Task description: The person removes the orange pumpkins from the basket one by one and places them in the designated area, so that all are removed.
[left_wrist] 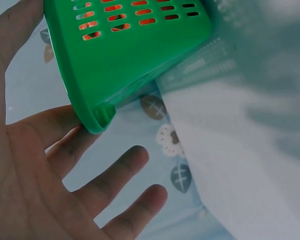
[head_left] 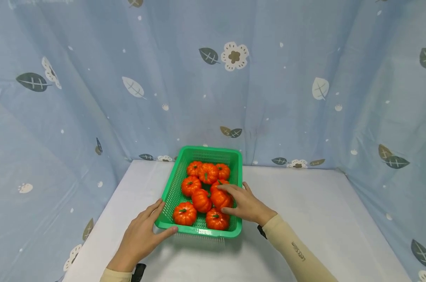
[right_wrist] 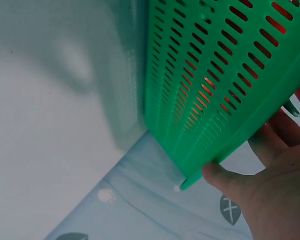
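Note:
A green plastic basket (head_left: 189, 230) with slotted walls holds several shiny orange toy pumpkins (head_left: 184, 214) with green stems. At its near left corner my left hand (head_left: 140, 237) touches the rim, thumb and fingers spread and fairly straight. My right hand (head_left: 246, 204) reaches over the right rim, with thumb and fingers around one toy pumpkin (head_left: 220, 199). That pumpkin's stem (right_wrist: 292, 108) shows beside the fingers in the right wrist view. Part of the pumpkin is hidden under the hand. One right finger (right_wrist: 217, 175) lies against the outside of the rim.
The basket stands on a white tabletop (head_left: 304, 207). Pale blue curtain (head_left: 269, 98) printed with leaves and flowers hangs behind the table and down both sides. Black straps (head_left: 138, 272) circle both wrists, over beige sleeves (head_left: 294, 243).

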A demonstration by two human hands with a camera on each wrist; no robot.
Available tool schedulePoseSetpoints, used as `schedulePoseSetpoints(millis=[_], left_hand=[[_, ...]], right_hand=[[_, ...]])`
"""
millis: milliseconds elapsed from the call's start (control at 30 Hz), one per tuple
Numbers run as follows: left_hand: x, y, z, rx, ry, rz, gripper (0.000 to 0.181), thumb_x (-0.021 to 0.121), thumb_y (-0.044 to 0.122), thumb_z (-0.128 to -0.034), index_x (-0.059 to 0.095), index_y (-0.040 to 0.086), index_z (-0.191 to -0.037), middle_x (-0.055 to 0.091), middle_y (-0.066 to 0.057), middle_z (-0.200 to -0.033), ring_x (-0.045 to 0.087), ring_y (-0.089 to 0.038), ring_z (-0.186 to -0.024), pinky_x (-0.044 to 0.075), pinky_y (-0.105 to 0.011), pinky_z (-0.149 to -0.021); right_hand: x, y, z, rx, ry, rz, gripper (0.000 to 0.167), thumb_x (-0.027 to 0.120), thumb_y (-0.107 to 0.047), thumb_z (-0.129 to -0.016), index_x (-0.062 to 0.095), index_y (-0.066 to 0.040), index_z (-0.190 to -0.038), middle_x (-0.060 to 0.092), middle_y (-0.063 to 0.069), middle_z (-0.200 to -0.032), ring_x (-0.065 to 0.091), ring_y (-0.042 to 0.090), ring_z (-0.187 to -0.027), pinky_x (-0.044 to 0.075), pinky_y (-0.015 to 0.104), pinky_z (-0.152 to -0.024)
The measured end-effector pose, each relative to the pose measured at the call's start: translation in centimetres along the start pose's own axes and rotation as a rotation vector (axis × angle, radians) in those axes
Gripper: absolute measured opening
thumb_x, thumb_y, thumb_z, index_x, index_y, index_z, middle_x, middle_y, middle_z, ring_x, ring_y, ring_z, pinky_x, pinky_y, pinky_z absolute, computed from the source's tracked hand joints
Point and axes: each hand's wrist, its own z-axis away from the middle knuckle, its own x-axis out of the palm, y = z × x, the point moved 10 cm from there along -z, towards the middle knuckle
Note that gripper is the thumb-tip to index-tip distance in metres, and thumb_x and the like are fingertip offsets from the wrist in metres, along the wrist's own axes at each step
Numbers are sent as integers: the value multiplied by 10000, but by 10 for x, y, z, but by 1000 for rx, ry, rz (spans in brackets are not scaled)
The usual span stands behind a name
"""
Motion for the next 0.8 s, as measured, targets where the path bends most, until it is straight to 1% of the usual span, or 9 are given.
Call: schedulePoseSetpoints(millis=[133,200,300,367,433,533,633,700,800], left_hand=[[2,0,1,-2,0,4,971,635,763,-828,489,94,-1516,423,-78,-1577,513,-416,-1310,429,-654,-990],[3,0,2,-2,2,5,967,634,759,-832,484,97,-1520,421,-76,-1579,514,-415,-1309,431,-652,-988],[4,-1,2,-9,-4,16,963,632,754,-839,464,110,-1535,406,-68,-1589,518,-422,-1303,435,-654,-979],[5,-3,3,-19,-17,27,960,626,752,-846,444,122,-1548,389,-65,-1599,523,-433,-1293,440,-658,-968],[6,-4,3,-26,-29,44,958,624,744,-854,424,129,-1560,373,-65,-1608,525,-447,-1285,443,-665,-957],[5,-5,3,-30,-36,58,951,623,734,-863,409,133,-1568,359,-63,-1615,528,-462,-1277,448,-669,-946],[5,-4,3,-26,-34,62,944,623,728,-868,404,137,-1571,351,-56,-1619,527,-463,-1278,451,-669,-941],[6,-5,3,-27,-38,66,942,619,726,-872,395,142,-1576,341,-50,-1625,521,-465,-1284,448,-675,-938],[8,-6,3,-30,-47,75,945,608,732,-876,378,152,-1585,326,-44,-1632,512,-466,-1293,447,-680,-936]], right_hand=[[0,1,1,11,6,12,707,805,-378,-887,492,-210,-1498,496,32,-1511,418,214,-1418,62,695,-1165],[-1,0,2,13,17,20,703,799,-396,-889,495,-221,-1498,492,26,-1520,417,211,-1419,85,691,-1166],[-6,-3,2,3,44,32,702,790,-417,-893,493,-218,-1498,502,36,-1511,447,224,-1395,204,642,-1165],[-12,-6,3,-6,74,39,711,787,-429,-892,489,-210,-1498,520,49,-1489,486,239,-1357,312,594,-1135],[-18,-9,4,-9,104,33,738,789,-438,-888,473,-196,-1509,530,51,-1474,517,250,-1323,384,536,-1107],[-30,-10,6,-6,155,8,780,786,-450,-888,436,-189,-1534,512,36,-1491,516,252,-1332,426,478,-1093],[-42,-7,9,5,213,-37,815,776,-452,-897,378,-211,-1566,479,18,-1519,479,238,-1373,418,472,-1106],[-51,-3,12,2,273,-29,836,766,-456,-904,341,-216,-1583,468,14,-1520,470,224,-1375,417,480,-1106],[-64,3,18,-20,382,2,865,784,-415,-900,315,-181,-1588,469,38,-1501,481,217,-1342,421,474,-1102]])
